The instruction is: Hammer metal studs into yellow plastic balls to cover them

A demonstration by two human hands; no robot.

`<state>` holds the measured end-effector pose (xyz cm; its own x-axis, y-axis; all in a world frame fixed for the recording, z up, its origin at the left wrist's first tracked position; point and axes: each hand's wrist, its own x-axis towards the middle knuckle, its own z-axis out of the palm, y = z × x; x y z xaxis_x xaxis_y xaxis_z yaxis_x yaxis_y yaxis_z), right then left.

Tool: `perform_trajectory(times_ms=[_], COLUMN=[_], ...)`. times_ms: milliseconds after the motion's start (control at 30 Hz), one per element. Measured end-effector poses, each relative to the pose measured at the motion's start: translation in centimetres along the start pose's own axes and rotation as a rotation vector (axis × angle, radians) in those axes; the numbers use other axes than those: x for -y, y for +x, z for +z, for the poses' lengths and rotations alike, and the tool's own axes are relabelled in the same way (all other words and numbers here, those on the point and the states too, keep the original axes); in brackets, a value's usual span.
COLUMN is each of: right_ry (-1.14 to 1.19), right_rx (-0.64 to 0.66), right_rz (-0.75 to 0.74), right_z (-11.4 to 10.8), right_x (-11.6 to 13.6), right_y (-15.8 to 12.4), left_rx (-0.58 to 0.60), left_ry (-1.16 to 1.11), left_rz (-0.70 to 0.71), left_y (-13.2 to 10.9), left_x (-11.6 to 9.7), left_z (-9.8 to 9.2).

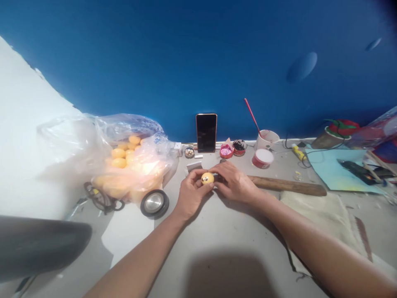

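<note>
A small yellow ball [207, 178] with dark and white marks like a face is held just above the table, near the middle. My left hand [192, 191] grips it from the left between thumb and fingers. From the other side, the curled fingers of my right hand [233, 182] close in on the ball, the fingertips at its upper right edge. Behind my right hand lies a wooden handle [288, 185], its left end hidden. A small grey-white piece [194, 166] sits just beyond my left fingers.
At left, a clear plastic bag [133, 124] holds several yellow balls [118, 153], beside a round black-and-silver lid [154, 203]. A phone [206, 132] leans on the blue wall. Cups [263, 158] stand behind my right hand; a cloth [316, 211] lies right.
</note>
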<state>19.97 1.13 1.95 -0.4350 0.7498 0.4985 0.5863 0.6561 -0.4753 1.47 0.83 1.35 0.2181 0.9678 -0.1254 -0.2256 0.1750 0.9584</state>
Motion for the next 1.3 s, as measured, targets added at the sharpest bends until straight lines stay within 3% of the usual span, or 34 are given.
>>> perform_trajectory(times_ms=[200,467,800,1067,1167,1300], right_ry=[-0.050,-0.043,-0.044,-0.035,-0.038,-0.246], right_rx=[-0.096,-0.022,-0.020,-0.049,0.015,0.335], right_rz=[0.050,0.056,0.030,0.078,0.124,0.098], right_z=[0.3,0.2,0.4,-0.7,-1.6,-1.3], right_x=[-1.4,-0.9,-1.2,-1.5,-0.6,1.9], right_y=[-0.2,0.0,-0.1,0.6,2.2,5.5], left_rx=[0.065,0.191,0.161,0.382,0.380,0.352], left_ry=[0.015,0.202,0.194,0.362,0.425,0.417], left_rz=[-0.006,0.038,0.062,0.057,0.015,-0.041], left_y=[0.1,-0.4,-0.9,-1.3,-1.4,-1.7], left_x=[0.1,0.3,-0.3,-0.4,-0.4,-0.4], left_z=[-0.2,-0.3,0.0,-0.4,-0.2,0.2])
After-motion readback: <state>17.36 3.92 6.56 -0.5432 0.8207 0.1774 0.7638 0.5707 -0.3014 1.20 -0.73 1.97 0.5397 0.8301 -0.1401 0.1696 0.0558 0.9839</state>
